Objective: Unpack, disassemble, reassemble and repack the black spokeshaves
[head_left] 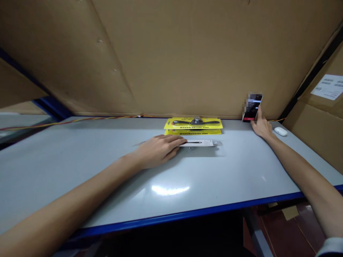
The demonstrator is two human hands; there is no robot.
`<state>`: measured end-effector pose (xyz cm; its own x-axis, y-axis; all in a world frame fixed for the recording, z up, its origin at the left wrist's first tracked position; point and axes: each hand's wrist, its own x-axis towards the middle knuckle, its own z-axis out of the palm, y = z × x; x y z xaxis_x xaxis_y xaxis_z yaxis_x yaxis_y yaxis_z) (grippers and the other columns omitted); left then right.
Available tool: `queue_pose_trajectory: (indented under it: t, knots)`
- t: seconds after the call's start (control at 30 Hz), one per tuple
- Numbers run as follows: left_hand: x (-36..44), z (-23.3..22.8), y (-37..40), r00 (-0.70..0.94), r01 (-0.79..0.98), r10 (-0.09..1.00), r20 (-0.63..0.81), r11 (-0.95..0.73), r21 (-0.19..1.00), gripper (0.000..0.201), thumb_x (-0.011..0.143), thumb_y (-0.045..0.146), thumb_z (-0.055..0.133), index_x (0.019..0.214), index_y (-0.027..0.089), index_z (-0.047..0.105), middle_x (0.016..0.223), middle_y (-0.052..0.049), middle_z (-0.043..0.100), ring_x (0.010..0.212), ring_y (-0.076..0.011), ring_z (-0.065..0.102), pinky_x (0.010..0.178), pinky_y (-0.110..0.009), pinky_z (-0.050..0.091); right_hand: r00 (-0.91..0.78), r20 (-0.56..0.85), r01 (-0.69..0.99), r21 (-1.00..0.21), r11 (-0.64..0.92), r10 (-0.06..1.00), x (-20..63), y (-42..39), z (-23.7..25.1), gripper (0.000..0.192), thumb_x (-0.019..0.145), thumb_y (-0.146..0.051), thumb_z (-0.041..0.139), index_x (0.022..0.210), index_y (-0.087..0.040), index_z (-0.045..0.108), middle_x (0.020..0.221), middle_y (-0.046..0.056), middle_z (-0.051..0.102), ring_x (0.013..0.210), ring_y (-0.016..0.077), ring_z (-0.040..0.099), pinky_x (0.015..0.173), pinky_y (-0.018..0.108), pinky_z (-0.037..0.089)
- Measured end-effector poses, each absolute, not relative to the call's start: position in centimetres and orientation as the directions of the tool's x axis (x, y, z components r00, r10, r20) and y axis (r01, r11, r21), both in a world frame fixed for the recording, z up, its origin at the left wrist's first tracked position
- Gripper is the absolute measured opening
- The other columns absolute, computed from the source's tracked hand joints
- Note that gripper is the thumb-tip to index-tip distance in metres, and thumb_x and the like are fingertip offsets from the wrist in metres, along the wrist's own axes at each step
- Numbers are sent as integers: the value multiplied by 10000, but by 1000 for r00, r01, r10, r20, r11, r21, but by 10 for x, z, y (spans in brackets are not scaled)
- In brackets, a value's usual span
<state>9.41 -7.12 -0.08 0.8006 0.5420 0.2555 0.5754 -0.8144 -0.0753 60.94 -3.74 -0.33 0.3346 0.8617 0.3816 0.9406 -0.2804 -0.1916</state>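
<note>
The left hand [158,150] lies flat and loosely spread on the pale grey worktop with a blue edge [80,171], its fingertips resting on the near end of a slim white card package holding a thin dark tool [199,143]. Just behind that package sit two stacked yellow blister packs with a black two-handled tool [193,126]. The right hand [261,126] reaches far right, forefinger extended and touching a dark phone propped against the brown cardboard wall [253,107], with a small white case [280,131] near it.
</note>
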Motion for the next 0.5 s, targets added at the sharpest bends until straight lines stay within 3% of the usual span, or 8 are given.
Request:
queue_pose_trajectory:
  t: [0.23,0.5]
  knots:
    - [94,-2,-71,775,600,582,244,-800,2,544,1094,431,400,1465,212,733,1448,-148,756,1201,-319,781,1087,-517,629,320,285,945,-161,-284,903,609,-38,-5,929,1080,-526,404,1829,-207,-44,1672,311,515,1311,518,688,1056,728,527]
    - [95,0,-72,773,614,596,215,-789,-20,581,1089,387,355,1506,184,705,1511,-156,721,1252,-342,767,1094,-552,629,309,322,948,-174,-265,895,613,-38,-8,931,1082,-545,423,1832,-211,-14,1681,302,515,1261,490,711,1036,714,543]
